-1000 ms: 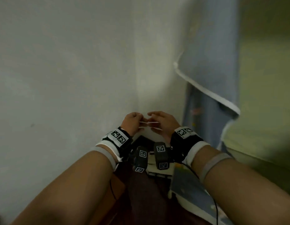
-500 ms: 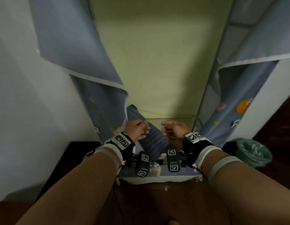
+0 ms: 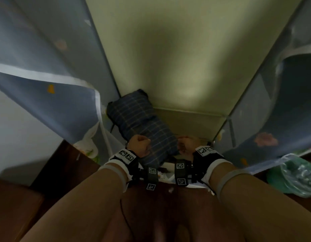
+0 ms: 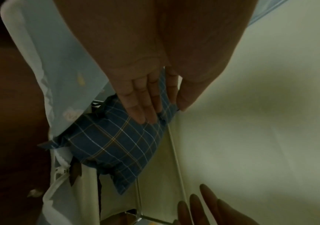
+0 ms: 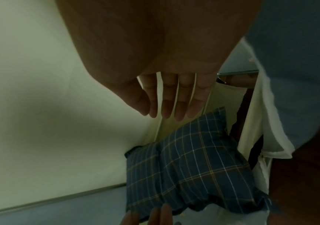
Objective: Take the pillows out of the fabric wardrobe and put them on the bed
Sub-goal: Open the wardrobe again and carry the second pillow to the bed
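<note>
Down on the floor of the fabric wardrobe (image 3: 186,58), slanting from the far-left corner toward the near opening: one dark blue plaid pillow (image 3: 140,123). Not yet lifted; no second pillow in view, no bed in view.

At its near left edge, the left hand (image 3: 139,145): in the wrist view, fingers (image 4: 136,97) straight and pressed together, flat on the cloth, thumb on the other side of the corner. Looks more curled from the head view, so hard to call a firm grip.

Just beside the near right corner, the right hand (image 3: 186,145): fingers (image 5: 182,103) straight, slightly parted, apparently not touching.

Step in hand, by judgement: reaching for the first pillow. Next: closing both hands on the near end, then drawing it out between the blue door flaps (image 3: 46,84) without snagging.

Writing: none readable. Only square black-and-white code markers on the wrist bands (image 3: 126,155); small cartoon prints on the flaps. Near right, a green plastic bag (image 3: 294,179).
</note>
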Tool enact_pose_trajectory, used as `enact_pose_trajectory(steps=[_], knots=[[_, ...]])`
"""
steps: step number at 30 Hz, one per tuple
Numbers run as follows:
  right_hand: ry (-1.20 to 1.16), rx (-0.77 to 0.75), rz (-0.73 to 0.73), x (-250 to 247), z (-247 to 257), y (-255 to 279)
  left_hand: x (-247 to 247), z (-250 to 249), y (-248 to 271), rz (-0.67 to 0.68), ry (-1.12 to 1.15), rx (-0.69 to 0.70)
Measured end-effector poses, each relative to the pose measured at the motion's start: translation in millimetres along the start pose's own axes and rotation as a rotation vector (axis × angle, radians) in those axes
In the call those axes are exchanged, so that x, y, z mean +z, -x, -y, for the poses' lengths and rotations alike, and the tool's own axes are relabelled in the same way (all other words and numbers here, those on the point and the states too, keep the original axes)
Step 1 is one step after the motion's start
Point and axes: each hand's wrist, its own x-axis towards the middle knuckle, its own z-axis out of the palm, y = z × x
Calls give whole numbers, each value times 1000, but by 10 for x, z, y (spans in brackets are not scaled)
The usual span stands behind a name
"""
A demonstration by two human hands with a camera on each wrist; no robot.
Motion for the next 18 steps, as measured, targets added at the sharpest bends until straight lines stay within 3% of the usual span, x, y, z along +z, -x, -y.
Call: enact_pose_trajectory(steps=[5,10,18], knots=[[60,91,14,98,21,-732,85,82,-742,-145,106,-99],[212,85,-9,160,-140,-1815,-46,257,-1742,-328,48,-162],[582,55,25,622,93,-2575,-295,678,-2788,-486,26,-313]])
